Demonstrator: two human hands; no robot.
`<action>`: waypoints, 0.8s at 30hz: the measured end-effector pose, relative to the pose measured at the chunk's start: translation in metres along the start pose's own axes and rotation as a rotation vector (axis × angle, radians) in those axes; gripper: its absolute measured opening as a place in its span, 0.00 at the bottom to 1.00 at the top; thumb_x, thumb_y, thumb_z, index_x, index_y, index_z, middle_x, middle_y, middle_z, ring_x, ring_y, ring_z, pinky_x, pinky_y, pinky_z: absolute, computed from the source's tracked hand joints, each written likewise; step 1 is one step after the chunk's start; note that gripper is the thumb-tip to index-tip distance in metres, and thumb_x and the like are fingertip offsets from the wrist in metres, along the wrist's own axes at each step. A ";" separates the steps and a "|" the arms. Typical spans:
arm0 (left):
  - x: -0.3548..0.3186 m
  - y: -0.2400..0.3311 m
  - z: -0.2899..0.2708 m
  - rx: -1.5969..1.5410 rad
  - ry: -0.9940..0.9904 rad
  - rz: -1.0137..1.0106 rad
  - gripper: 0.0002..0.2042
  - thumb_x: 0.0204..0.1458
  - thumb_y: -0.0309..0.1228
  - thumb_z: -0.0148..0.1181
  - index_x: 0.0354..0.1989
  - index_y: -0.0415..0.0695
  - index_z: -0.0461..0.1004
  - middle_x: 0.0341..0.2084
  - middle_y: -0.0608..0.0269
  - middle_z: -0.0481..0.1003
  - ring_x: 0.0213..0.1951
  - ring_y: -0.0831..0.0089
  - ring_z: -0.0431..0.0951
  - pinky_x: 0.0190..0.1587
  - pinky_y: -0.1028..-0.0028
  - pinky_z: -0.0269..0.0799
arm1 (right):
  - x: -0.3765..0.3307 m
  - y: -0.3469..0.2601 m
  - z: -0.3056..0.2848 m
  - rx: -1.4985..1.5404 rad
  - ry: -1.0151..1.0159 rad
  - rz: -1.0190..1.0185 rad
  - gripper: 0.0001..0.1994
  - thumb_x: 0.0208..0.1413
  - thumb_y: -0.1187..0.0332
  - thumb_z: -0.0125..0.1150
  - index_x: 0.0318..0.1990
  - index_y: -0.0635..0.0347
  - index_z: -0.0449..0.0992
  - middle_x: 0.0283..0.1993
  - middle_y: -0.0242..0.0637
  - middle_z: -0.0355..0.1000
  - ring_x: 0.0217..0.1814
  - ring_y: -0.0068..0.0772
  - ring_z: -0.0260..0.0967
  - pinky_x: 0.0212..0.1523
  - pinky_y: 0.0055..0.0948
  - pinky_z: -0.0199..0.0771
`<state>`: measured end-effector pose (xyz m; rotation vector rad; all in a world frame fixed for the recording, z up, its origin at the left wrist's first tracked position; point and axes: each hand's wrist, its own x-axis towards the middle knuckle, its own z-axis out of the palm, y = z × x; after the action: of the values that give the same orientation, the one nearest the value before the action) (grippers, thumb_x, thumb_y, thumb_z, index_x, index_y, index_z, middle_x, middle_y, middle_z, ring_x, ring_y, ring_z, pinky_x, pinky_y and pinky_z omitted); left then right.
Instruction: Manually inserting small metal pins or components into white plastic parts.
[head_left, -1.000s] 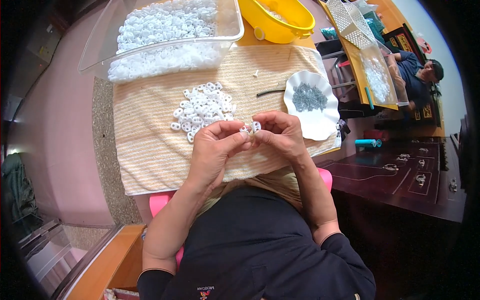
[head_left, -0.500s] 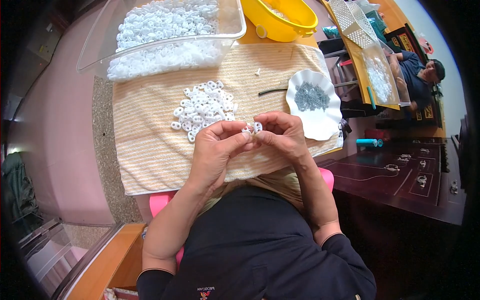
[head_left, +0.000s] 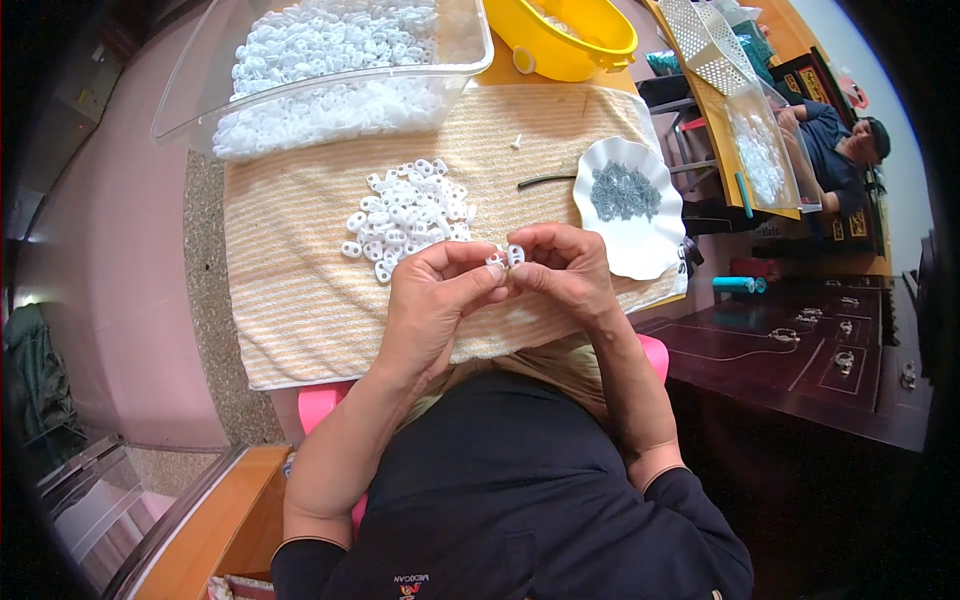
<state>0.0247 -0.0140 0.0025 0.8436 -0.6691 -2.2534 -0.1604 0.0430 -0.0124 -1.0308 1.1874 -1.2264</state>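
Note:
Both hands meet above the near part of the towel, fingertips nearly touching. My left hand (head_left: 430, 295) pinches a small white plastic piece (head_left: 495, 261), mostly hidden by thumb and fingers. In my right hand (head_left: 570, 272), thumb and forefinger close on a white oval two-hole plastic piece (head_left: 516, 254), held upright beside the other; whether the two are joined I cannot tell. Just beyond my left hand lies a pile of similar white two-hole pieces (head_left: 405, 215). To the right stands a white scalloped plate (head_left: 635, 248) holding a heap of small grey-clear parts (head_left: 625, 191).
A striped towel (head_left: 310, 290) covers the table. At the far left stands a clear bin (head_left: 460, 70) full of white pieces, beside a yellow tub (head_left: 560, 60). A thin dark rod (head_left: 547, 183) and a small white bit (head_left: 517, 142) lie near the plate. Another person (head_left: 835, 150) sits at the right.
Hardly anything differs. Both hands keep their pinch in the same place, with the white pieces shifted only very slightly between the fingertips.

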 end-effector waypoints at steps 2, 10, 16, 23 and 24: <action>0.000 0.000 0.000 0.002 -0.002 0.000 0.07 0.50 0.19 0.60 0.38 0.34 0.75 0.33 0.57 0.78 0.32 0.76 0.79 0.38 0.79 0.78 | 0.000 -0.002 0.000 -0.012 0.001 0.007 0.15 0.51 0.80 0.63 0.48 0.69 0.72 0.38 0.38 0.76 0.37 0.23 0.75 0.37 0.22 0.77; 0.000 -0.001 0.000 0.022 -0.014 -0.002 0.08 0.50 0.19 0.60 0.39 0.33 0.75 0.34 0.56 0.78 0.33 0.76 0.79 0.39 0.79 0.78 | -0.001 -0.002 0.000 -0.019 -0.015 0.005 0.15 0.51 0.82 0.62 0.48 0.70 0.72 0.39 0.40 0.75 0.38 0.28 0.76 0.38 0.25 0.79; 0.000 -0.002 0.001 0.030 -0.009 -0.009 0.09 0.50 0.19 0.60 0.40 0.33 0.75 0.33 0.57 0.78 0.32 0.76 0.79 0.39 0.79 0.78 | -0.002 -0.005 0.002 0.020 -0.018 0.029 0.15 0.52 0.82 0.61 0.48 0.71 0.72 0.41 0.41 0.74 0.39 0.28 0.75 0.39 0.25 0.78; 0.000 -0.004 0.000 0.036 0.002 -0.012 0.09 0.50 0.20 0.61 0.40 0.33 0.76 0.31 0.57 0.78 0.30 0.76 0.79 0.38 0.79 0.77 | -0.002 -0.001 -0.001 0.058 -0.062 0.015 0.14 0.52 0.81 0.61 0.47 0.71 0.73 0.40 0.40 0.74 0.39 0.28 0.75 0.39 0.25 0.78; -0.001 -0.004 0.000 0.036 0.003 -0.016 0.08 0.50 0.20 0.61 0.39 0.33 0.76 0.31 0.57 0.78 0.30 0.76 0.79 0.37 0.80 0.77 | -0.002 -0.001 -0.001 0.055 -0.058 0.023 0.14 0.51 0.81 0.62 0.47 0.71 0.73 0.40 0.40 0.74 0.39 0.28 0.75 0.39 0.25 0.78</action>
<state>0.0238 -0.0112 0.0003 0.8724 -0.7063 -2.2595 -0.1611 0.0446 -0.0111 -1.0025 1.1124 -1.1972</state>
